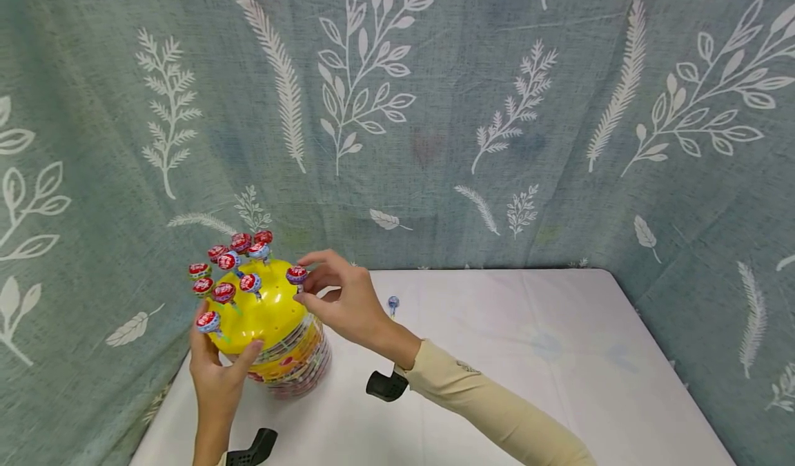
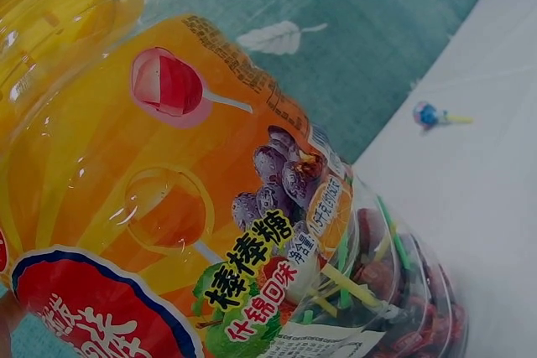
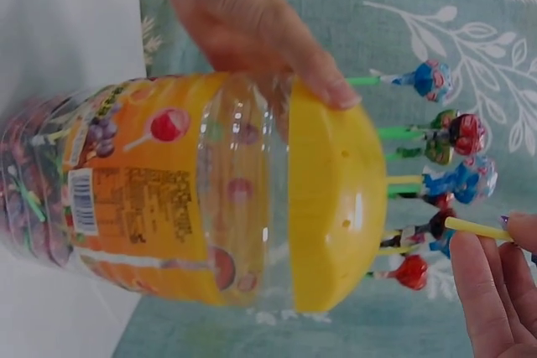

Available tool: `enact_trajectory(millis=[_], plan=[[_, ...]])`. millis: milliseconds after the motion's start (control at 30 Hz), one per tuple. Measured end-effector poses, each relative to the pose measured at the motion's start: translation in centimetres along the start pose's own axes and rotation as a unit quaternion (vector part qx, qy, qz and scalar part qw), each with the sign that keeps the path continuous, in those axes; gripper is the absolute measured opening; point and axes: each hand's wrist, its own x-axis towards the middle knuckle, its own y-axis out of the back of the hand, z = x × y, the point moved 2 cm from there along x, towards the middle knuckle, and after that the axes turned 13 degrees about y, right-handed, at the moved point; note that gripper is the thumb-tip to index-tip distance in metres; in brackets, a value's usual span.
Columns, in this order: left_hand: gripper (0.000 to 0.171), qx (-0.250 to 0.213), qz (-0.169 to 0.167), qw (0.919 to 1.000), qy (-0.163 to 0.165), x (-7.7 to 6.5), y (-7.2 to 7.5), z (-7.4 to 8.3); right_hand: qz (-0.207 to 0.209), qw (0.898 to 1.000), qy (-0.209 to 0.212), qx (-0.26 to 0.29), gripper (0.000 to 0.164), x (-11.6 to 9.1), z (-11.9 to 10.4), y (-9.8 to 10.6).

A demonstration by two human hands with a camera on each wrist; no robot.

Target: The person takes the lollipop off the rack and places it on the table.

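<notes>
A clear plastic candy jar [image 1: 292,362] with a domed yellow lid [image 1: 273,314] stands upright on the table. Several wrapped lollipops [image 1: 224,293] stick up from the left and back of the lid. My left hand [image 1: 214,373] grips the jar's top from the left, its thumb on the lid's edge in the right wrist view. Between thumb and fingers, my right hand [image 1: 350,304] pinches a red and purple lollipop [image 1: 297,274] over the lid's right side. Its yellow stick [image 3: 478,229] points toward the dome, where small holes show.
One blue-wrapped lollipop [image 1: 393,303] lies on the white table [image 1: 497,369], right of the jar and behind my right wrist. More lollipops [image 2: 390,274] fill the jar's bottom. A green leaf-patterned curtain [image 1: 422,128] hangs behind and beside the table.
</notes>
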Motion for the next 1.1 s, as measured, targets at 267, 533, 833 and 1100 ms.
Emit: enact_trajectory(millis=[267,533,833,1100], plan=[[0.093,-0.001,0.002,0.9999,0.012,-0.1,0.0,0.2,0.01,1.0,-0.024,0.009,0.04,-0.7,1.0,0.9],[0.091,0.001,0.002,0.9999,0.017,-0.1,-0.1,0.2,0.015,0.999,-0.041,-0.004,0.04,-1.6,1.6,2.1],[0.092,-0.002,0.003,0.9999,0.016,-0.2,-0.1,0.2,0.021,0.997,-0.074,-0.008,0.04,-2.4,1.8,3.2],[0.095,-0.009,0.0,0.9999,-0.005,0.0,-0.1,-0.2,0.025,0.995,-0.099,-0.009,0.039,-2.6,0.4,4.8]])
